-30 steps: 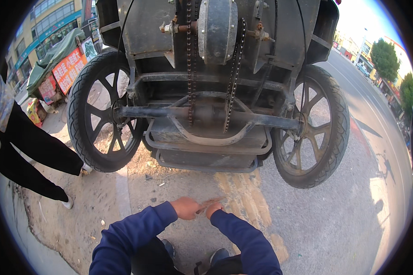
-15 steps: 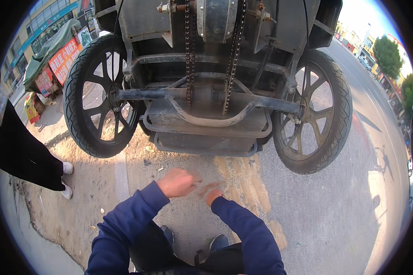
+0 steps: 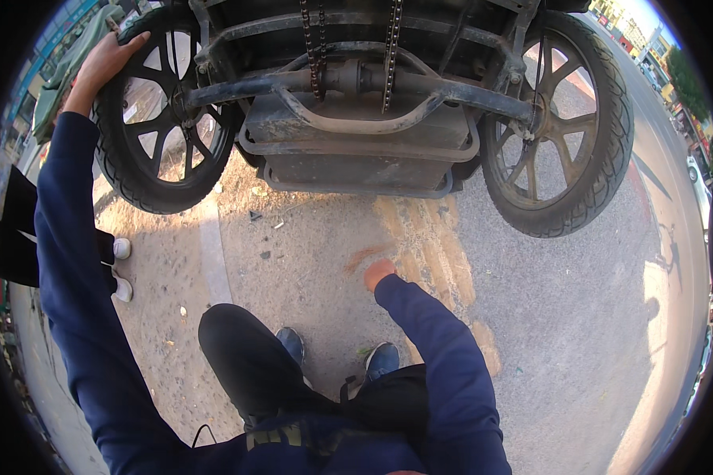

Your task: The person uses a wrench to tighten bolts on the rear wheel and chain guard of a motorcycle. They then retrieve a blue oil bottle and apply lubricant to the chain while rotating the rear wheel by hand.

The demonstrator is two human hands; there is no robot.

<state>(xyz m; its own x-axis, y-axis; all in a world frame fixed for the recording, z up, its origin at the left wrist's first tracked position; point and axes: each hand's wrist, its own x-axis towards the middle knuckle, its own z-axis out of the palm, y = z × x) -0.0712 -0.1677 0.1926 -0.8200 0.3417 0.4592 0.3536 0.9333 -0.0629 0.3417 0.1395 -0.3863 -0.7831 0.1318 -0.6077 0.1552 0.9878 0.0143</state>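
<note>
My left hand [image 3: 111, 59] reaches up and grips the top of the black left tyre [image 3: 158, 202] of an upended dark vehicle, whose underside fills the upper view. My right hand [image 3: 379, 273] is low over the pavement with its fingers curled; a faint reddish-brown blur beside it is too unclear to name. Above it are a curved frame bar [image 3: 356, 123], a dark axle [image 3: 245, 89], drive chains [image 3: 388, 71] and a lower metal box [image 3: 356, 170]. The spoked right wheel [image 3: 606, 158] hangs at the right.
A person in black trousers [image 3: 16, 226] and white shoes stands at the left beside a green tarp [image 3: 71, 63]. A road [image 3: 661, 166] with parked cars and trees runs along the right. My knees and shoes [image 3: 382, 360] are below.
My left hand has moved from low in front of me up onto the left tyre. My right hand stays low. The vehicle appears higher in view as the camera has shifted.
</note>
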